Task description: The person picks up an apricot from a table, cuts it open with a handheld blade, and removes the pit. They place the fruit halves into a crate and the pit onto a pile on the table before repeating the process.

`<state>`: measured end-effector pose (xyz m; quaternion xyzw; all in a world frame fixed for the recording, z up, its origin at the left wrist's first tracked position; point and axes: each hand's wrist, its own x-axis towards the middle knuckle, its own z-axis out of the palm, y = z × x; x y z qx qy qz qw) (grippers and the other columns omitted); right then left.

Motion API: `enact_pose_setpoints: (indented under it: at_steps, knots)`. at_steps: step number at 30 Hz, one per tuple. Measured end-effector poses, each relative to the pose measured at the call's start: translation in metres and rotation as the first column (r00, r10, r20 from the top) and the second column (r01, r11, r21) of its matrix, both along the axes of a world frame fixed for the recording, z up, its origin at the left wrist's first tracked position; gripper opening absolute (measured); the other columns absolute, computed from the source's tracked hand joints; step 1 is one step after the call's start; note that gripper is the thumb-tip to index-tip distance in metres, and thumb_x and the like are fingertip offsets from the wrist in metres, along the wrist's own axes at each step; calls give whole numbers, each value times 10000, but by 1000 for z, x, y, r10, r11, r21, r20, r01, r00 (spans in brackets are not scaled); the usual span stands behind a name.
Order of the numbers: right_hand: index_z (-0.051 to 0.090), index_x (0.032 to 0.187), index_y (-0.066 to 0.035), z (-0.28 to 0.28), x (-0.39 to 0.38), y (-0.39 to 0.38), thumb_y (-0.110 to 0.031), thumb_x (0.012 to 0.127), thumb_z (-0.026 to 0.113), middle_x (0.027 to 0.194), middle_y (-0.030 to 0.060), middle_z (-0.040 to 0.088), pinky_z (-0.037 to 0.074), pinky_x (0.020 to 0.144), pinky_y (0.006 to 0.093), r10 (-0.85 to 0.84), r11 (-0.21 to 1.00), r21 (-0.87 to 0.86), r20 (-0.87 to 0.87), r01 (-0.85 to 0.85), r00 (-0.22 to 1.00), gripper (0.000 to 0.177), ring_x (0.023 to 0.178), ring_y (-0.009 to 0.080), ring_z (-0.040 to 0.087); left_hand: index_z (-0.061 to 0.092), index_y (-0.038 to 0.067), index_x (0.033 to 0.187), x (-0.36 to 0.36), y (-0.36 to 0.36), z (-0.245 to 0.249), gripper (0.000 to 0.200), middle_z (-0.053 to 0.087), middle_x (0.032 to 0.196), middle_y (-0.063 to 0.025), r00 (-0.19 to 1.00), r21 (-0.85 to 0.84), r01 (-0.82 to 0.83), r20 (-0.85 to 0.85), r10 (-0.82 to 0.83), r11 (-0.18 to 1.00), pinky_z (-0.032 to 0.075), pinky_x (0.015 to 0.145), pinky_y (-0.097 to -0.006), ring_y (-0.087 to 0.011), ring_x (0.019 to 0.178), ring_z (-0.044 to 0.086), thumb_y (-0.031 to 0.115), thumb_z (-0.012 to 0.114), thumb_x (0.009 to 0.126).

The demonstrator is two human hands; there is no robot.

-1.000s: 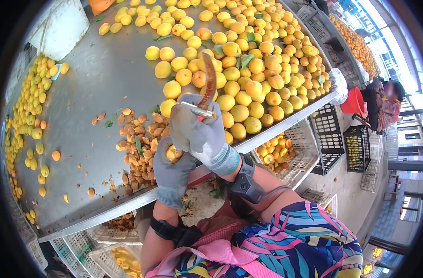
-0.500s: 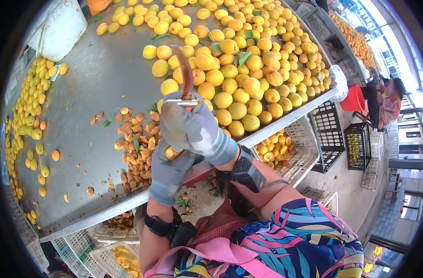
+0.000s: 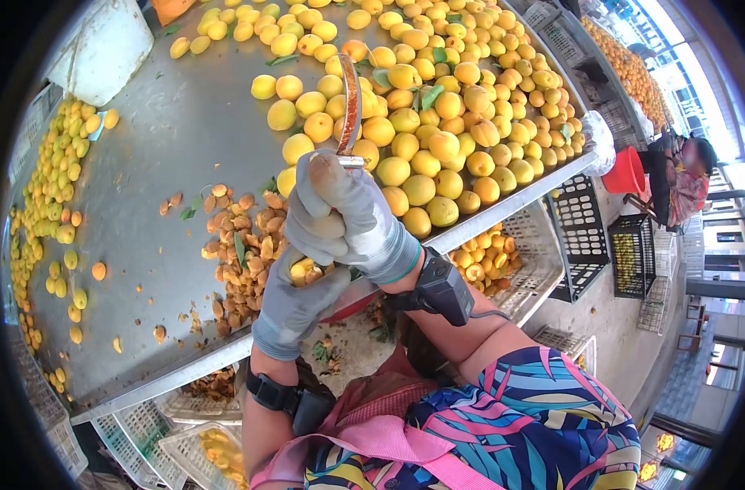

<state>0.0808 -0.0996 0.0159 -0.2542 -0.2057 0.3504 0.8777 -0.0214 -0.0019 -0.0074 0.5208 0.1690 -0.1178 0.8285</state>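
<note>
My right hand (image 3: 352,208), in a grey glove, is closed around a curved knife (image 3: 352,106) whose stained blade points up and away over the table. My left hand (image 3: 295,302), also gloved, lies just below and touches the right. It is closed on a cut apricot (image 3: 304,272), with yellow flesh showing between the fingers. Beside the left hand is a heap of brownish apricot pits (image 3: 240,257). Whole yellow apricots (image 3: 417,192) lie spread just beyond the knife.
The metal table (image 3: 160,155) has a raised front edge. More apricots (image 3: 54,175) and a white bucket (image 3: 107,57) are at the left. Below the edge stand a crate of apricot halves (image 3: 487,260) and another crate (image 3: 221,457). A person (image 3: 687,175) sits by a red bucket (image 3: 621,173).
The knife and my right hand have shifted right and slightly down, with the blade turned. My left hand has opened out slightly around the cut apricot, showing more of it.
</note>
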Motion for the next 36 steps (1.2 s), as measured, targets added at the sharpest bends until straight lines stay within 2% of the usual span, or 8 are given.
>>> enact_pose_setpoints:
  at_steps: [9,12,14,15,16,20,25,36]
  knots:
    - [547,802,-73,8,-10,2,-202,911,572,544,-15,468,350,448,192,-186,975,-124,3,185,983,171,499,58,467,591,66,1094,3,-2,-22,381,603,875,-17,983,125,-21,184,-3,992,407,469,-215,-72,592,536,100,755,752]
    - [621,949,-42,8,-12,3,-180,833,653,718,16,610,427,558,199,-156,716,-118,934,688,322,183,609,93,536,592,59,1101,7,9,-35,424,625,933,-19,840,631,-110,472,-267,768,475,607,-249,-104,719,586,127,782,727]
    - [629,942,-40,8,-18,0,-191,847,643,704,22,607,431,553,200,-266,866,-274,453,417,851,180,619,94,546,593,52,1103,4,13,-28,444,636,957,-16,725,835,-234,491,-483,498,499,697,-267,-117,787,600,139,791,715]
    - [637,935,-37,8,-20,-1,-203,861,633,691,28,604,435,548,202,-151,977,-183,-254,105,955,182,629,95,556,590,50,1108,2,13,-6,458,637,989,-14,929,576,93,243,-279,812,484,770,-279,-123,839,596,141,795,708]
    - [595,829,-48,14,-20,-2,-236,933,542,609,31,544,399,470,211,-183,974,-166,-176,154,967,221,538,97,520,587,48,1112,0,14,6,472,638,1021,-12,970,97,220,-128,-208,971,470,843,-291,-128,890,591,142,798,700]
    - [395,692,-100,2,-8,0,-377,969,473,515,-21,366,273,361,242,27,996,87,5,-27,1000,399,368,89,318,579,47,1131,-2,14,-2,501,625,1034,-30,981,265,179,20,-191,948,481,815,-279,-121,882,592,135,798,689]
    - [425,746,-120,2,-4,3,-448,959,462,497,-29,313,276,360,241,2,995,98,-173,15,985,393,363,90,298,516,39,1224,-7,23,-22,650,622,1048,-83,981,-387,193,81,-175,902,512,708,-247,-144,884,613,216,834,685]
    - [538,888,-94,18,10,-14,-360,968,459,557,-20,422,331,374,249,-436,833,-363,32,417,899,288,386,97,385,528,76,1201,9,14,-1,434,608,1007,-35,965,-50,-261,26,262,964,472,632,-164,-81,840,583,396,305,1010]
